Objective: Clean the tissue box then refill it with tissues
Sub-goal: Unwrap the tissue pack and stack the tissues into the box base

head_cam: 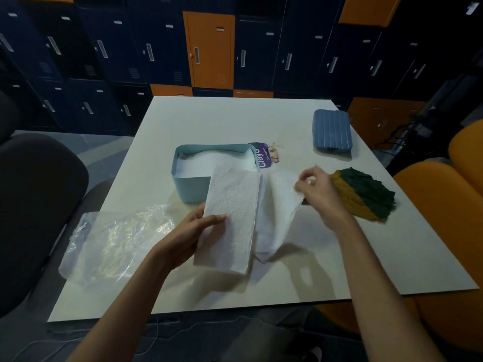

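With the part-filled tissue box (193, 186) on the bench (261, 118), my left hand (192, 232) gripped the tissue stack (231, 218) and my right hand (317, 188) pinched 1 loose sheet (278, 212), which I judged should be laid flat before loading.

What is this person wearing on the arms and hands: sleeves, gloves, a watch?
Nothing visible. The left forearm and right forearm are bare up to the frame's edge, no sleeve showing. The left hand and right hand are ungloved; neither wrist carries a watch or band. The right hand is blurred, so small rings cannot be ruled out.
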Demonstrator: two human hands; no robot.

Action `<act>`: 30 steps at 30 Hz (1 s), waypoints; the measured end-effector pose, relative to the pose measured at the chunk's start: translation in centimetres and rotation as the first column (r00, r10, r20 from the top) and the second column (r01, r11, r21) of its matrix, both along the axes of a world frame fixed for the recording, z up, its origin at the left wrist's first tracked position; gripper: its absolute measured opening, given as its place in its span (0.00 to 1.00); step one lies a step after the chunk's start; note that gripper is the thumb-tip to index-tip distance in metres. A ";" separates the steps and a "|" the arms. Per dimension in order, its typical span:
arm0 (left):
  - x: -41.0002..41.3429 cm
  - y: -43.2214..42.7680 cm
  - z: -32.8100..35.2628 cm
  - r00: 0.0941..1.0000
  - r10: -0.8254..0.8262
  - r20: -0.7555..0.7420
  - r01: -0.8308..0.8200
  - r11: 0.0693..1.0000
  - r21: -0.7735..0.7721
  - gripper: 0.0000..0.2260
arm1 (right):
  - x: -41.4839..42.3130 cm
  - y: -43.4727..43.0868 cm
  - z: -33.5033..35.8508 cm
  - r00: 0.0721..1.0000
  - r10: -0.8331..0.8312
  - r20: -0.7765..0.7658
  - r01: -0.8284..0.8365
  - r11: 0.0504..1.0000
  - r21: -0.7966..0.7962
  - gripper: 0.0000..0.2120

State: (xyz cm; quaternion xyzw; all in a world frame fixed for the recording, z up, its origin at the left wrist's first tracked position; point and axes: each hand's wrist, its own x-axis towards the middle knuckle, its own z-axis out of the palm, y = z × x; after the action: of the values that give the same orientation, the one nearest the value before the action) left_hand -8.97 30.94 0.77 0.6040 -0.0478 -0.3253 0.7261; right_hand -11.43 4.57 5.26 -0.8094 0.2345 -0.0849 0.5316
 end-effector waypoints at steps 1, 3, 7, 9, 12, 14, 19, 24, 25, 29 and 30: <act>-0.1 -0.2 -0.1 1.000 0.004 0.000 -0.004 1.000 -0.005 0.13 | -0.4 -0.1 1.5 0.999 0.035 0.025 -0.034 0.999 -0.037 0.09; -0.3 -0.7 -0.2 1.000 0.005 0.006 -0.004 1.000 -0.018 0.13 | -1.4 0.1 4.8 0.986 0.152 0.071 -0.151 0.988 -0.019 0.11; -0.7 -1.9 -0.1 1.000 0.000 -0.020 -0.001 0.999 -0.053 0.14 | -3.0 1.3 9.4 0.904 0.399 0.156 -0.421 0.893 0.159 0.15; -0.9 -2.4 -0.1 0.999 -0.001 -0.048 -0.003 0.997 -0.074 0.15 | -3.0 2.0 10.1 0.882 0.444 0.160 -0.469 0.860 0.200 0.15; -1.4 -3.4 0.1 0.998 -0.028 -0.052 0.024 0.997 -0.067 0.16 | -1.9 2.7 9.0 0.892 0.438 0.112 -0.451 0.850 0.272 0.14; -1.7 -3.8 0.3 0.996 -0.040 -0.079 0.033 0.996 -0.085 0.18 | -0.9 3.0 7.5 0.921 0.386 0.052 -0.385 0.882 0.271 0.15; -1.7 -3.8 0.9 0.983 -0.087 -0.159 0.052 0.976 -0.211 0.29 | 1.3 3.2 4.0 0.953 0.297 -0.067 -0.284 0.947 0.151 0.14; -2.1 -3.8 1.0 0.987 -0.124 -0.100 0.114 0.988 -0.105 0.20 | 2.0 3.1 2.5 0.965 0.252 -0.078 -0.249 0.968 0.042 0.15; -2.1 -3.9 0.9 0.989 -0.125 -0.075 0.117 0.988 -0.100 0.19 | 2.1 3.1 2.3 0.966 0.247 -0.074 -0.245 0.969 0.028 0.14; -2.3 -4.2 0.7 0.993 -0.114 -0.043 0.109 0.989 -0.103 0.19 | 2.2 2.7 1.6 0.974 0.208 -0.095 -0.214 0.975 -0.066 0.14; -2.2 -4.2 0.6 0.992 -0.115 -0.043 0.110 0.990 -0.093 0.19 | 2.0 2.5 1.5 0.974 0.206 -0.096 -0.214 0.974 -0.070 0.13</act>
State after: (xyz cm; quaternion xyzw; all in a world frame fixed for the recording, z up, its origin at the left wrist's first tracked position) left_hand -11.15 26.70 1.32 0.5587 -0.0790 -0.3777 0.7341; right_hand -9.38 7.10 6.80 -0.8533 0.1673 -0.0016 0.4938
